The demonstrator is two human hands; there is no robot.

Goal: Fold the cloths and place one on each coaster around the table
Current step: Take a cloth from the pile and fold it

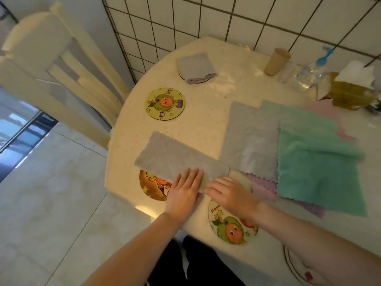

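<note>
A grey cloth [175,156], folded once into a long strip, lies near the table's front edge over part of an orange coaster [152,187]. My left hand [184,190] presses flat on its near end. My right hand [228,193] rests beside it with fingertips touching the same end. A yellow cartoon coaster [165,103] lies bare further back. Another coaster [232,226] shows under my right wrist. At the back, a folded grey cloth [195,66] sits on a coaster [203,80]. Flat cloths are stacked on the right: grey [250,139], green [317,162], purple [266,188], pink [327,109].
A cardboard tube [276,61], a clear plastic bottle [307,76] and a tissue box [348,90] stand at the back right by the tiled wall [226,19]. A cream chair [61,65] stands left of the round table [206,112]. A further coaster [296,269] lies at the near right edge.
</note>
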